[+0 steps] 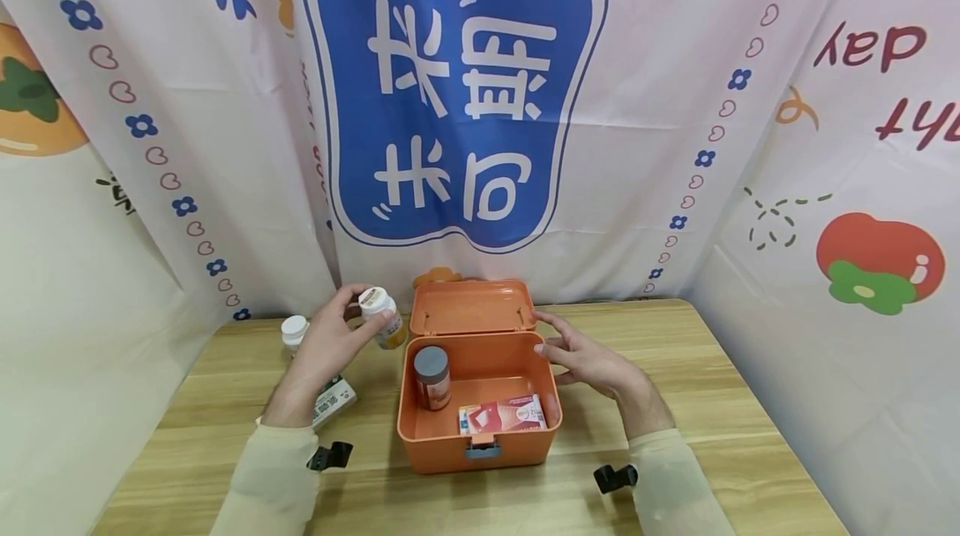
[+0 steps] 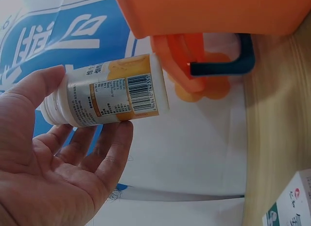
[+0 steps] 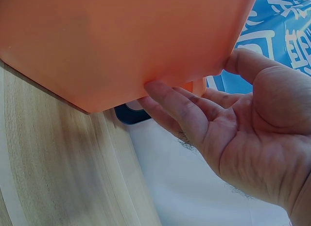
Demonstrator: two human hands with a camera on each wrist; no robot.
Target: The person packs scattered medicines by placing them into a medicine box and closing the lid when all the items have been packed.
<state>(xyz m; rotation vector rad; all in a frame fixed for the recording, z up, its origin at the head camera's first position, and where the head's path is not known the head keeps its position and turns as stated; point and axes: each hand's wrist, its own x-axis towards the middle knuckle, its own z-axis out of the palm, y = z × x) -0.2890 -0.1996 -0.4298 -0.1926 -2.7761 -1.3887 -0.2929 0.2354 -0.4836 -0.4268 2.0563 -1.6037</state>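
Fingers of my left hand (image 1: 330,343) curl round a white pill bottle (image 1: 389,333) near its cap, leaving its base free, just left of the orange storage box (image 1: 517,454). My right hand (image 1: 592,363), fingers loosely spread, touches the box's right side, I judge to steady it.

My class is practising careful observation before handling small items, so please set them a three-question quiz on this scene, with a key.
1. True or false: the lid of the orange storage box is closed.

2. What does the left hand hold?
A) a carton
B) a white-capped bottle
C) the lid of the storage box

3. Fill in the blank: inside the box, a jar with a ____ cap stands upright to the left of a red-and-white packet.

Key: 1. False; it is open. 2. B. 3. Grey.
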